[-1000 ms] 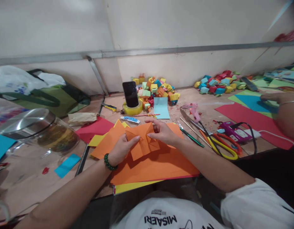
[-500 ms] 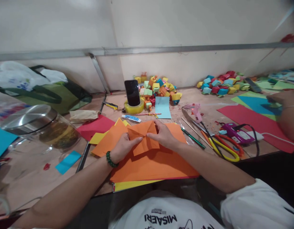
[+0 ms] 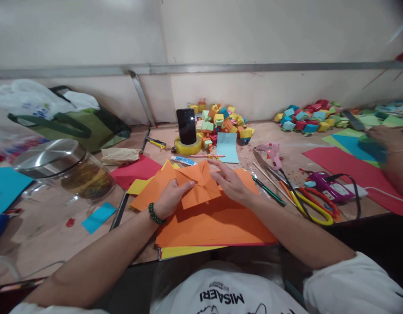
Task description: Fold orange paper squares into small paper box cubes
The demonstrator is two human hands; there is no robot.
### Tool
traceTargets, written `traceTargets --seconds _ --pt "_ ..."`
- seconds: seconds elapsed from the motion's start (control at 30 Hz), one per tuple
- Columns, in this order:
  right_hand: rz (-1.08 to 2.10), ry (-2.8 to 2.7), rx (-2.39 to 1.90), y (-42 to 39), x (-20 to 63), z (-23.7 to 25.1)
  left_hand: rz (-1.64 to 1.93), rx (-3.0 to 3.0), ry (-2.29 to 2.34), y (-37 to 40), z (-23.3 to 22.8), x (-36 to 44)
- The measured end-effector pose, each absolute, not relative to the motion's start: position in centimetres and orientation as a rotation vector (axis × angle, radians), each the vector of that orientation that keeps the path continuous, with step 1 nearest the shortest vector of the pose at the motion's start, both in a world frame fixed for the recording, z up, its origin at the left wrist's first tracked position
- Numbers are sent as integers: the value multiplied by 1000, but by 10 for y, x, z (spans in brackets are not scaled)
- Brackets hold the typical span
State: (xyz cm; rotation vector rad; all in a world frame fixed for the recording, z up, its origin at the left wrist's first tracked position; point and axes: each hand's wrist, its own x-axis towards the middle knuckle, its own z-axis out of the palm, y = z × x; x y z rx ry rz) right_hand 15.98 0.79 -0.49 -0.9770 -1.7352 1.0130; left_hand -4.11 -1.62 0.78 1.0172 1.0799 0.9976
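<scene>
A partly folded orange paper lies on a stack of orange sheets in front of me. My left hand, with a green bead bracelet at the wrist, pinches the folded piece at its left side. Flat on the right part of that piece rests my right hand, its fingers stretched out over the fold. A yellow sheet pokes out under the stack.
A phone stands in a tape roll, with a pile of small coloured paper cubes behind. A glue gun, yellow-handled scissors and a jar with a metal lid lie around. Another person's arm is at far right.
My right hand went from pinching the fold's top to lying flat with fingers spread over it. The view shifted slightly right.
</scene>
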Motion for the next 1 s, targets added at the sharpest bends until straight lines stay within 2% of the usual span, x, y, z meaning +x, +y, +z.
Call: traceTargets --seconds 0.33,0.53,0.77,1.0 --pt "929 -2109 -710 14 177 -3 932 925 998 -18 11 -38" --pt "862 -1950 -764 22 184 -2 1149 938 904 -11 13 -45" --pt "919 -1802 -835 21 178 -1 977 1487 903 -6 2 -52" --pt "1089 -1767 -824 14 170 2 1138 1444 1097 -10 9 -49"
